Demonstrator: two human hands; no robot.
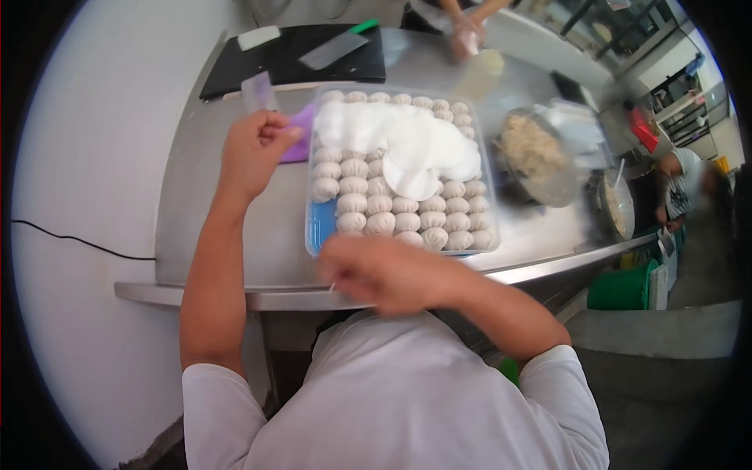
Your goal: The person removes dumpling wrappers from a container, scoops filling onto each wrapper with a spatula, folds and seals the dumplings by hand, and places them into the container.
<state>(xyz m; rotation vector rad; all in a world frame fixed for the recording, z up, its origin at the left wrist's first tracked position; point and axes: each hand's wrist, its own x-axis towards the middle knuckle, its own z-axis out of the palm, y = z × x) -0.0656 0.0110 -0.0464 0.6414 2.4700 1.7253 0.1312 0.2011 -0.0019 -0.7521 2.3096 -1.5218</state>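
A clear plastic tray (311, 227) with a blue base holds rows of pleated dumplings (380, 224). Overlapping round white dumpling wrappers (392, 133) lie in a heap across the dumplings at its upper half. My left hand (254, 149) is left of the tray, thumb and fingers pinched together. It overlaps a purple sheet-like item (300, 141) beside the tray; whether it grips this is unclear. My right hand (376, 270) is blurred, its fingers curled, in front of the tray's near edge. Something thin and pale shows below those fingers, too small to name.
A cleaver (335, 51) with a green handle and a white block (258, 37) lie on a black board (235, 66). Right of the tray stands a bowl of filling (533, 149). Another person's hands (468, 35) are at the far side; another person (681, 184) is at the right.
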